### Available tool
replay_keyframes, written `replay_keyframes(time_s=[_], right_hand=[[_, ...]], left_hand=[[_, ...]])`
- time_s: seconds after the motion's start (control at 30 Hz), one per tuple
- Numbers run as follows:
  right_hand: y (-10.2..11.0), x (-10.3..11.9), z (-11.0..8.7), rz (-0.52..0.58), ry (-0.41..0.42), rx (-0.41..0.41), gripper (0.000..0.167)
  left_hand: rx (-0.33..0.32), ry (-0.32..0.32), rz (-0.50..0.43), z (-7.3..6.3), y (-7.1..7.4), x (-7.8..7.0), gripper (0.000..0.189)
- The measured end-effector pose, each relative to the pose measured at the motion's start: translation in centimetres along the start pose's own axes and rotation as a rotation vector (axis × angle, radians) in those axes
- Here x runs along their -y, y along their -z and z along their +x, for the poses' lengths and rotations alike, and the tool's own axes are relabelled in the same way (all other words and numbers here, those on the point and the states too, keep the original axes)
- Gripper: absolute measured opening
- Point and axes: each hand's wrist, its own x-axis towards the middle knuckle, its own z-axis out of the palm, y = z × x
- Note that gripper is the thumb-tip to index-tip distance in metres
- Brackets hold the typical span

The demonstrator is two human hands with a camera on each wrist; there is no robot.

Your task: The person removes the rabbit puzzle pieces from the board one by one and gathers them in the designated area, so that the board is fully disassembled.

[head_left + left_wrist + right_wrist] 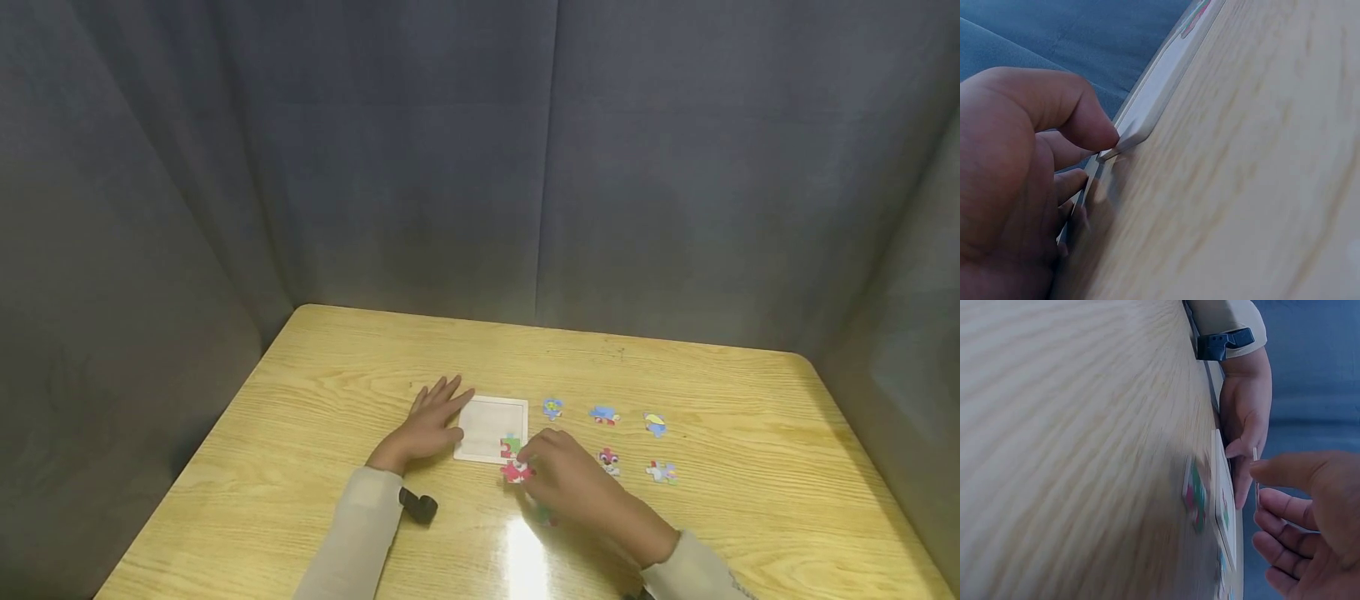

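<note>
A square wooden puzzle tray [491, 457] lies on the table, with a green and red puzzle piece [510, 448] at its near right corner. My left hand [423, 427] has its fingers spread along the tray's left side. The left wrist view shows its thumb touching the pale tray rim [1141, 132]. With thumb and fingertips, my right hand [573, 475] pinches a pink and white puzzle piece [515, 472] over the tray's near right edge. In the right wrist view that held piece [1255, 454] appears edge-on, raised off the table.
To the right lie several loose pieces, among them a blue one with a yellow flower [552, 407], a blue and yellow one [655, 423] and a white one [662, 472]. A green and pink piece [1195, 495] lies beside the tray, partly under my right hand. Dark curtains [420, 167] surround the table.
</note>
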Motion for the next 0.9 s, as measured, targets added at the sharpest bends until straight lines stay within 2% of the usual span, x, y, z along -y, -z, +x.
replay_keyframes(time_s=[0.2, 0.47, 0.9], right_hand=[[1.2, -0.7, -2.5, 0.022, -0.016, -0.016, 0.024], [2.7, -1.6, -5.2, -0.039, -0.027, -0.058, 0.024], [3.0, -2.3, -8.3, -0.079, -0.043, -0.089, 0.022]], left_hand=[[-0.005, 0.012, 0.011, 0.1, -0.2, 0.2, 0.071], [-0.01, 0.014, 0.016, 0.1, -0.2, 0.1, 0.071], [-0.007, 0.011, 0.01, 0.1, -0.3, 0.2, 0.072]])
